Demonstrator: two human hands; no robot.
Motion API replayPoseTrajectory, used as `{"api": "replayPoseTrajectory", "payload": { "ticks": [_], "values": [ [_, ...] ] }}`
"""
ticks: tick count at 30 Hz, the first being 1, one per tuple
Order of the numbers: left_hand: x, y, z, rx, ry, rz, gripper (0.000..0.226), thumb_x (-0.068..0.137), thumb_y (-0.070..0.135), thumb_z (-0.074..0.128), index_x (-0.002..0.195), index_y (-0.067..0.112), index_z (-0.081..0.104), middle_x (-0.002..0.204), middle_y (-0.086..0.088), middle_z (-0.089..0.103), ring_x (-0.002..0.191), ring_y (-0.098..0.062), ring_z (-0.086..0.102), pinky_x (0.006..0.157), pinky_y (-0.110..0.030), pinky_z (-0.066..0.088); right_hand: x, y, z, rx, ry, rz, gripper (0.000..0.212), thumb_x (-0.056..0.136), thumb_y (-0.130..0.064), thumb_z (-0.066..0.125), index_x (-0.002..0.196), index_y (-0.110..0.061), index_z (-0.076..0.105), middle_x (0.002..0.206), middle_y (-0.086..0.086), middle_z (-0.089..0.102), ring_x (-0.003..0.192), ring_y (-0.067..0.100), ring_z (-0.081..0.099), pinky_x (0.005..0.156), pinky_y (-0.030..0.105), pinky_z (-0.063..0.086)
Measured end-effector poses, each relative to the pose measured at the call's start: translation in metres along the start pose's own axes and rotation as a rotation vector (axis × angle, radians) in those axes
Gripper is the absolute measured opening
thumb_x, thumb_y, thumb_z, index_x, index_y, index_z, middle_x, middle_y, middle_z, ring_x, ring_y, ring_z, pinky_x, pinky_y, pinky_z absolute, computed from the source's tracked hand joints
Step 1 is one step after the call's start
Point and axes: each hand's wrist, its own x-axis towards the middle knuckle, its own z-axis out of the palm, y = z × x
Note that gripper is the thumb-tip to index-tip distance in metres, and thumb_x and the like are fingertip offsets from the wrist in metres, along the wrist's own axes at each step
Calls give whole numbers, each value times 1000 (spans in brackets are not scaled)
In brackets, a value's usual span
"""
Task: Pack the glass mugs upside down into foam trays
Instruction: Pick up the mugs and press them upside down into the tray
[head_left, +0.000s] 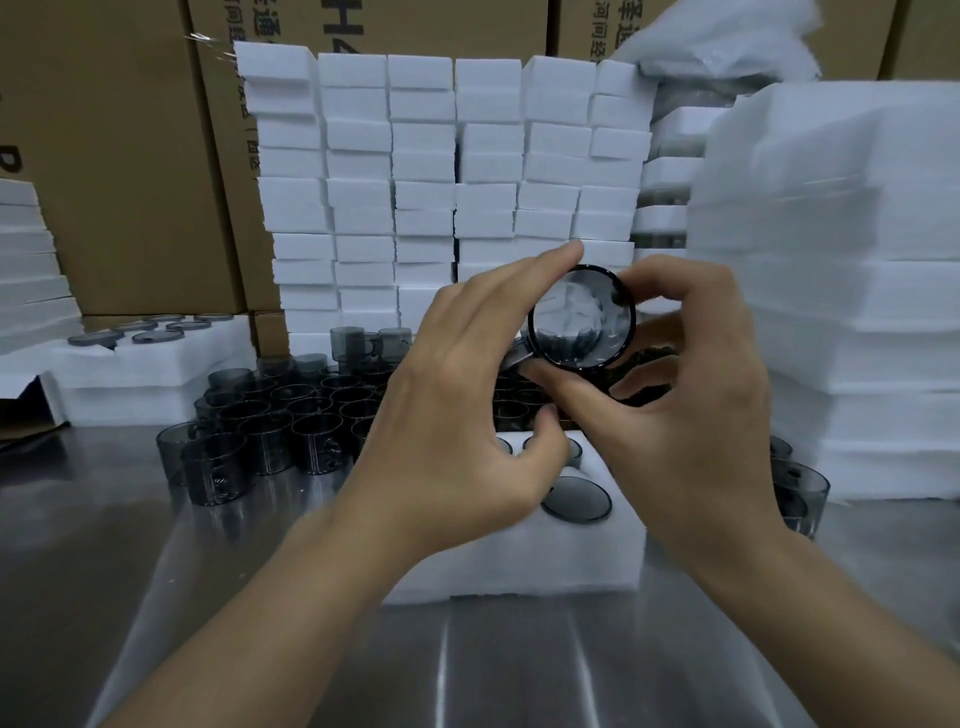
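Note:
I hold one smoky grey glass mug (582, 318) up at chest height, tipped on its side so its round end faces me. My left hand (467, 395) pinches its rim between forefinger and thumb, and my right hand (691, 395) curls round its right side. Below my hands lies a white foam tray (519, 566) on the steel table. An upturned mug base (575, 500) shows in one of its holes; other holes are partly hidden by my hands.
Several loose grey mugs (270, 426) crowd the table behind and left of the tray, with a few more mugs (797, 493) at the right. A filled foam tray (150, 353) sits at the left. Stacked foam blocks (426, 182), foam sheets (841, 291) and cardboard boxes (119, 156) wall the back.

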Motion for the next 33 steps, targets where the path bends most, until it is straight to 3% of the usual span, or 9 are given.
{"api": "replayPoseTrajectory", "payload": {
  "ticks": [4, 8, 11, 14, 18, 21, 24, 27, 33],
  "values": [
    [0, -3, -2, -94, -15, -78, 93, 84, 10, 84, 163, 33, 40, 146, 17, 59, 140, -15, 55, 113, -34, 48, 0, -5, 1, 76, -50, 92, 60, 76, -48, 93, 116, -41, 49, 116, -14, 66, 71, 16, 72, 62, 13, 49],
    [3, 2, -2, -322, -8, -316, 80, 84, 19, 92, 152, 34, 51, 133, 18, 71, 129, -8, 65, 97, -42, 58, 3, -3, 1, 184, -49, 210, 49, 83, -57, 82, 120, -39, 56, 111, -13, 68, 62, 16, 64, 60, 16, 49],
    [8, 5, -6, -516, -56, -452, 59, 85, 27, 88, 139, 26, 64, 118, 9, 80, 116, -11, 73, 92, -41, 62, 5, 0, -1, 285, -100, 268, 39, 94, -56, 68, 130, -44, 60, 107, -8, 68, 77, 24, 69, 68, 36, 61],
    [12, 6, -9, -645, -58, -564, 41, 89, 38, 80, 124, 18, 75, 109, 3, 82, 102, -9, 77, 83, -23, 56, 5, 1, -2, 299, -155, 250, 42, 100, -56, 53, 138, -39, 61, 110, -9, 67, 88, 13, 68, 73, 23, 53],
    [14, 0, -10, -674, -87, -734, 55, 80, 72, 71, 106, 24, 84, 109, -1, 83, 95, -13, 77, 86, -35, 48, 3, 6, -2, 273, -241, 236, 51, 100, -44, 62, 150, -35, 54, 134, -13, 66, 115, 17, 69, 93, 35, 59],
    [13, -1, -7, -669, -108, -772, 57, 87, 82, 59, 88, 31, 84, 105, 0, 83, 93, -12, 78, 84, -33, 48, 2, 6, 1, 334, -251, 303, 48, 99, -36, 71, 145, -33, 58, 125, -13, 73, 118, 14, 71, 99, 38, 59],
    [12, -3, -5, -760, -97, -804, 67, 98, 78, 41, 103, 28, 86, 104, -5, 83, 91, -14, 75, 85, -38, 46, 3, 3, 3, 409, -210, 391, 38, 99, -36, 71, 135, -27, 68, 115, -8, 80, 112, 13, 75, 98, 33, 59],
    [13, -3, -4, -745, -72, -802, 55, 104, 67, 45, 108, 28, 84, 102, -6, 83, 88, -12, 74, 84, -38, 47, 4, 0, 3, 432, -192, 445, 29, 100, -39, 72, 126, -26, 73, 105, -8, 82, 103, 9, 77, 86, 20, 58],
    [11, -3, 1, -706, 49, -835, 48, 105, 59, 52, 110, 21, 81, 91, -6, 82, 81, -15, 74, 81, -39, 47, 5, -2, 3, 461, -219, 514, 45, 90, -51, 78, 123, -21, 72, 98, -5, 83, 93, 8, 78, 77, 13, 54]
  ]
}}
